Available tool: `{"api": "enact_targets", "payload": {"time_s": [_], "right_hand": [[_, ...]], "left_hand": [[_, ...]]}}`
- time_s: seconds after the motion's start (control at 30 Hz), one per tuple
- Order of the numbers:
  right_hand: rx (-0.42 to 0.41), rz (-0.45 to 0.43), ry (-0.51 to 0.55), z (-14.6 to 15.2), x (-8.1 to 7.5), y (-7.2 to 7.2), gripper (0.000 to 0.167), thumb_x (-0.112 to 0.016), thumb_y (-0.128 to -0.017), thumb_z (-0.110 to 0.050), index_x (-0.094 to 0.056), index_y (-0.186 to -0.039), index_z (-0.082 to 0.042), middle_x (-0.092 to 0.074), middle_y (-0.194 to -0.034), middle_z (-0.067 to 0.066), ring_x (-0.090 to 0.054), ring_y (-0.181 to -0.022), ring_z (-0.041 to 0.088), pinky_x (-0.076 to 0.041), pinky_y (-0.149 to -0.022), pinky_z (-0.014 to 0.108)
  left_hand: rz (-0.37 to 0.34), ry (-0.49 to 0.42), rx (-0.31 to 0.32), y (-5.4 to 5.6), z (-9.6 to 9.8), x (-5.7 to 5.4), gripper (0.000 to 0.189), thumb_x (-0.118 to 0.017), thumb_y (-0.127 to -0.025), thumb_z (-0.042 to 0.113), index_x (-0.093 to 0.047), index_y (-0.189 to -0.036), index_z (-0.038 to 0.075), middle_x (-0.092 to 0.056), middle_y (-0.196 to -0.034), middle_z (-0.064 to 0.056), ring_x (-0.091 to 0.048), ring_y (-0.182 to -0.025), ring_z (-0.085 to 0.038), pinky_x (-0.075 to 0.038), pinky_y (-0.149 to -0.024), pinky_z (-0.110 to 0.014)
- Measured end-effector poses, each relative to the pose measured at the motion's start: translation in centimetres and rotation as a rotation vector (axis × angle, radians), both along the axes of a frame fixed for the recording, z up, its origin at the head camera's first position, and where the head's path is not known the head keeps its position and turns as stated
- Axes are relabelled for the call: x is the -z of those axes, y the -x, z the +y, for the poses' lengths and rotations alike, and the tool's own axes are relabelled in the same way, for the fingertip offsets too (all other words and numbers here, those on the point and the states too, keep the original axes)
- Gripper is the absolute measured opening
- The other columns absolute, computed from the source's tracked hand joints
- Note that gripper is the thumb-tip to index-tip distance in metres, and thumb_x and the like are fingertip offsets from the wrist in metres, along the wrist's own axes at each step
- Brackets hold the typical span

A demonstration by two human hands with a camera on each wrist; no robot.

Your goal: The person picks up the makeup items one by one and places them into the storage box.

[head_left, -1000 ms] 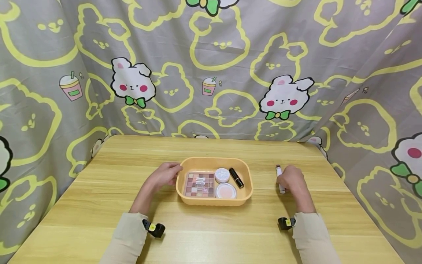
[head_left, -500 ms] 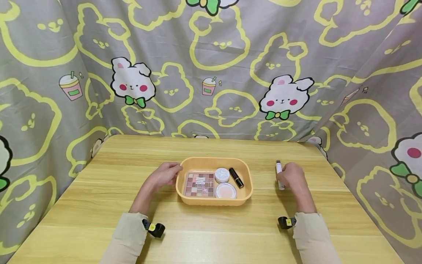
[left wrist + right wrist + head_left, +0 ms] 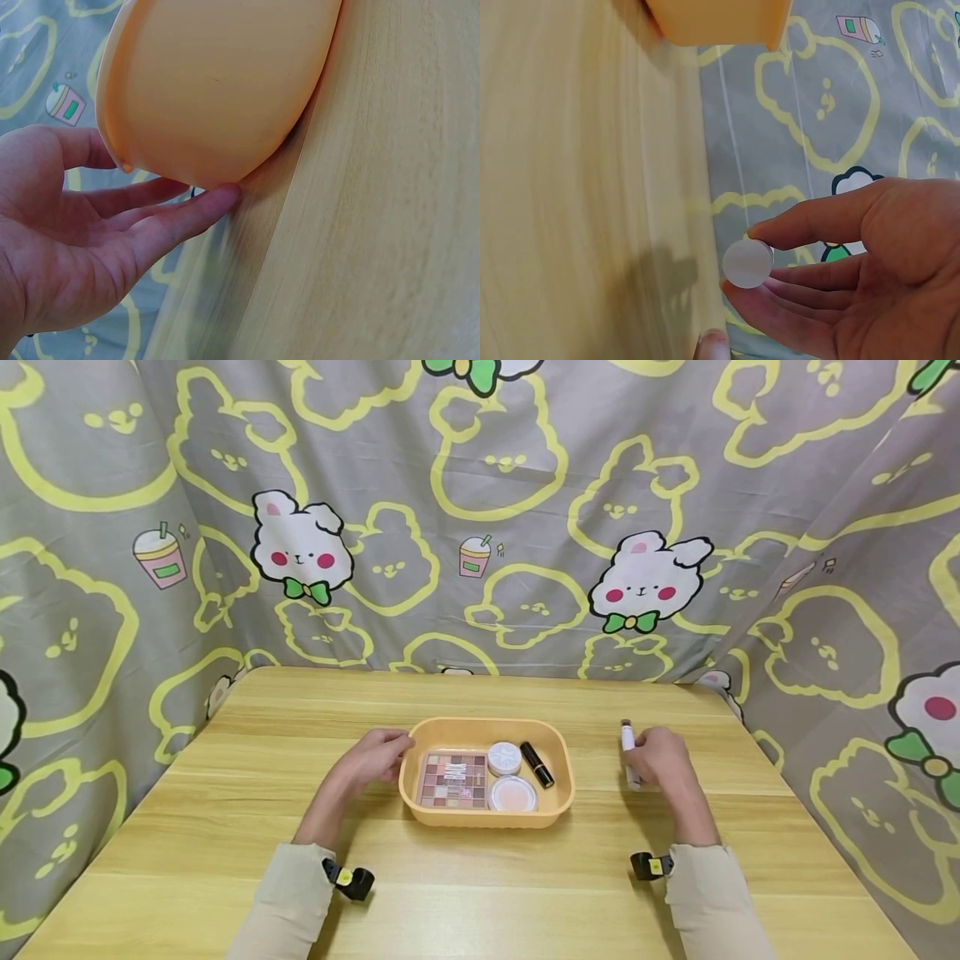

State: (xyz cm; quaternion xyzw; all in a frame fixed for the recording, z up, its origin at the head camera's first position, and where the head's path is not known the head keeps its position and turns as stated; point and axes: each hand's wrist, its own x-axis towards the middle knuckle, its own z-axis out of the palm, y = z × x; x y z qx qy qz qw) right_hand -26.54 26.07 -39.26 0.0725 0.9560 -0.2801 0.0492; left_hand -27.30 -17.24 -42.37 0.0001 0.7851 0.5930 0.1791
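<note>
At the left end of a yellow-orange basket [image 3: 487,818], my left hand [image 3: 375,756] holds the rim. In the left wrist view its thumb goes behind the rim [image 3: 109,142], and the fingers touch the outer wall. To the right of the basket my right hand [image 3: 662,756] pinches a slim white tube [image 3: 627,739] with a dark brown tip. The tube's round white end [image 3: 748,264] faces the right wrist camera, between thumb and fingers. Inside the basket lie an eyeshadow palette [image 3: 453,781], a white jar [image 3: 505,758], a round powder compact [image 3: 513,794] and a black lipstick tube [image 3: 537,764].
The basket stands on a light wood table [image 3: 495,893]. A grey patterned curtain [image 3: 517,602] encloses the table's back and both sides. Each sleeve cuff carries a small black camera; one is the right wrist camera [image 3: 647,867].
My right hand has shifted slightly left with the white tube, whose brown tip is now farther up and left. The left hand and the basket hold their place.
</note>
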Motion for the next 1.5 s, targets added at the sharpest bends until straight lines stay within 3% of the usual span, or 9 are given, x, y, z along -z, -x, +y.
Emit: {"api": "enact_targets", "payload": {"time_s": [0.13,0.5,0.87,1.23,1.5], "right_hand": [[-0.013,0.013,0.009,-0.2,-0.3,-0.1,0.041,-0.062,-0.090,-0.012,-0.061,-0.119,0.017,-0.067,-0.106,0.032,-0.066,-0.078,0.028,-0.055,-0.059,0.032],[-0.035,0.049,0.003,-0.8,-1.6,-0.6,0.043,-0.065,-0.090,-0.015,-0.062,-0.121,0.015,-0.070,-0.103,0.030,-0.068,-0.079,0.029,-0.055,-0.063,0.035],[-0.072,0.059,0.030,-1.6,-2.7,-1.1,0.045,-0.061,-0.090,-0.015,-0.061,-0.123,0.016,-0.069,-0.105,0.031,-0.070,-0.080,0.028,-0.057,-0.065,0.037],[-0.090,0.088,0.004,-2.6,-3.1,-0.9,0.042,-0.062,-0.088,-0.016,-0.067,-0.120,0.010,-0.074,-0.100,0.024,-0.071,-0.083,0.028,-0.056,-0.069,0.038],[-0.102,0.081,0.028,-3.2,-3.4,-1.2,0.042,-0.065,-0.090,-0.015,-0.065,-0.124,0.011,-0.072,-0.110,0.028,-0.073,-0.086,0.030,-0.058,-0.071,0.040]], "left_hand": [[0.004,0.005,-0.004,0.1,-0.1,0.1,0.050,-0.044,-0.106,0.023,-0.046,-0.146,-0.007,-0.062,-0.126,-0.023,-0.065,-0.109,-0.023,-0.058,-0.083,-0.030],[-0.005,0.010,-0.008,0.1,0.0,0.2,0.052,-0.044,-0.106,0.023,-0.043,-0.149,-0.006,-0.060,-0.131,-0.024,-0.064,-0.112,-0.023,-0.058,-0.083,-0.031],[-0.009,0.006,-0.004,0.0,0.0,0.1,0.055,-0.044,-0.106,0.024,-0.038,-0.151,-0.007,-0.058,-0.136,-0.026,-0.063,-0.122,-0.031,-0.059,-0.089,-0.035],[-0.004,0.011,-0.011,0.1,-0.1,0.2,0.054,-0.045,-0.106,0.024,-0.040,-0.150,-0.006,-0.057,-0.138,-0.025,-0.062,-0.123,-0.031,-0.059,-0.090,-0.036],[-0.008,0.012,0.000,0.2,0.0,0.2,0.054,-0.045,-0.106,0.024,-0.040,-0.150,-0.007,-0.057,-0.137,-0.026,-0.062,-0.120,-0.029,-0.059,-0.089,-0.035]]}}
